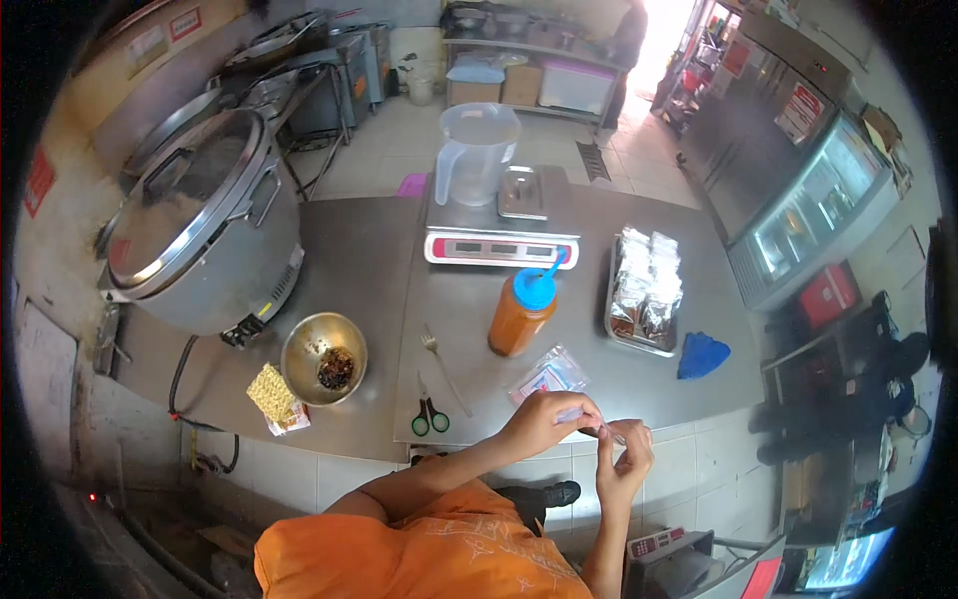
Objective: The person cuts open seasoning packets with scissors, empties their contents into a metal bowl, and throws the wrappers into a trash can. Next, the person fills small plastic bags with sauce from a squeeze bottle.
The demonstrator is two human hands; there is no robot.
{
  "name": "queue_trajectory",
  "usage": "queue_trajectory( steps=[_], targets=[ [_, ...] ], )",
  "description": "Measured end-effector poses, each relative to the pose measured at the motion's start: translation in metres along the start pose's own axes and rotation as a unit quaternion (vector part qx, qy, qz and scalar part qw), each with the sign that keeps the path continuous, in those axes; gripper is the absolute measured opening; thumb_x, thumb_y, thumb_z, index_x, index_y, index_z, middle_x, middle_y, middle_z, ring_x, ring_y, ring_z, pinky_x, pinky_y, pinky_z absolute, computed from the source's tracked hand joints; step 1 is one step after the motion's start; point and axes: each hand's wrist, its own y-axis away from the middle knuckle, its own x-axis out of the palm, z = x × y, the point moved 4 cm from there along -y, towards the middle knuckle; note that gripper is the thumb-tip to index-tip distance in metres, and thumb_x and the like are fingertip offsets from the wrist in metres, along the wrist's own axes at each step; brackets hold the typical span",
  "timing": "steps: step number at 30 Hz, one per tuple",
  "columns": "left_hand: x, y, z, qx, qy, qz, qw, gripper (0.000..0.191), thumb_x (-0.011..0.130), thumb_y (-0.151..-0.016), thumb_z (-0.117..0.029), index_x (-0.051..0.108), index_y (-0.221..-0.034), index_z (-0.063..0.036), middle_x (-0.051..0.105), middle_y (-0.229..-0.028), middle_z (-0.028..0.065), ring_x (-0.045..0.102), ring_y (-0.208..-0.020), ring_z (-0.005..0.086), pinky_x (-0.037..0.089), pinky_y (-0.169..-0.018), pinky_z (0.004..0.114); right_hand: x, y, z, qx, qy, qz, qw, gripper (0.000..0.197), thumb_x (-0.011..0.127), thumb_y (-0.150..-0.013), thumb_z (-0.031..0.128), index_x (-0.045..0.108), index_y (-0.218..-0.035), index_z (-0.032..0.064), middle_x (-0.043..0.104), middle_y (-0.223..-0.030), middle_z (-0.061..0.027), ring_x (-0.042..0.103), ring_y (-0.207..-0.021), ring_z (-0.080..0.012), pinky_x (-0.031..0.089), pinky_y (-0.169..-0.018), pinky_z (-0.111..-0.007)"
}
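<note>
My left hand and my right hand meet at the table's front edge, both pinching a small clear plastic packet; its contents cannot be made out. Just beyond my left hand lies a flat clear packet with printing. A squeeze bottle of orange sauce with a blue cap stands behind it. To the left are a fork and green-and-black scissors. Farther left, a steel bowl holds a dark, chunky seasoning, beside a block of dry instant noodles on a printed wrapper.
A large lidded rice cooker stands at the left. A digital scale bears a plastic measuring jug and a steel lid. At right are a steel tray of foil packets and a blue cloth. A person stands far back.
</note>
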Motion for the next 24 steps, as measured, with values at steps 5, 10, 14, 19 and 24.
queue_trajectory(
  steps=[5, 10, 14, 19, 24],
  targets=[
    [0.02, -0.022, 0.001, 0.052, -0.035, 0.013, 0.998, 0.006, 0.069, -0.079, -0.004, 0.066, -0.083, -0.0009, 0.066, -0.083, 0.0076, 0.065, -0.079, 0.0204, 0.05, -0.07, 0.029, -0.016, -0.005, -0.016, -0.006, 0.03, 0.004, 1.0, 0.005, 0.064, -0.075, 0.001, 0.061, -0.079, 0.004, 0.063, -0.079, -0.0078, 0.058, -0.075, -0.0235, 0.036, -0.078, -0.032],
    [0.053, -0.042, 0.009, 0.048, -0.021, 0.011, 0.999, 0.004, 0.068, -0.077, -0.001, 0.066, -0.081, -0.0007, 0.066, -0.082, 0.008, 0.065, -0.078, 0.0218, 0.051, -0.07, 0.03, -0.038, -0.015, -0.037, 0.014, 0.03, 0.002, 0.999, 0.006, 0.064, -0.075, 0.001, 0.062, -0.078, 0.0063, 0.062, -0.078, -0.0063, 0.058, -0.075, -0.0218, 0.034, -0.076, -0.033],
    [0.073, -0.075, 0.03, 0.025, -0.018, -0.027, 0.999, 0.002, 0.067, -0.078, 0.001, 0.066, -0.078, 0.0005, 0.067, -0.082, 0.0095, 0.066, -0.078, 0.0209, 0.051, -0.072, 0.031, -0.066, -0.034, -0.067, 0.033, 0.04, -0.013, 0.999, 0.007, 0.066, -0.075, 0.002, 0.062, -0.076, 0.0072, 0.061, -0.076, -0.0036, 0.056, -0.074, -0.0203, 0.031, -0.076, -0.033],
    [0.111, -0.128, 0.044, 0.054, -0.047, -0.112, 0.991, 0.007, 0.07, -0.08, -0.005, 0.067, -0.076, 0.0003, 0.067, -0.081, 0.008, 0.063, -0.076, 0.0156, 0.049, -0.072, 0.028, -0.123, -0.058, -0.128, 0.013, 0.101, -0.055, 0.993, 0.012, 0.07, -0.076, 0.006, 0.06, -0.069, 0.0042, 0.058, -0.064, -0.0072, 0.055, -0.064, -0.0205, 0.033, -0.067, -0.033],
    [0.118, -0.2, 0.135, -0.093, 0.012, -0.238, 0.967, 0.011, 0.072, -0.08, -0.01, 0.069, -0.082, 0.0005, 0.069, -0.084, 0.0054, 0.062, -0.079, 0.0139, 0.048, -0.075, 0.028, -0.202, -0.061, -0.219, 0.063, 0.095, -0.125, 0.986, 0.012, 0.072, -0.076, 0.006, 0.062, -0.073, 0.0003, 0.06, -0.068, -0.0107, 0.057, -0.065, -0.0247, 0.041, -0.063, -0.035]
  ],
)
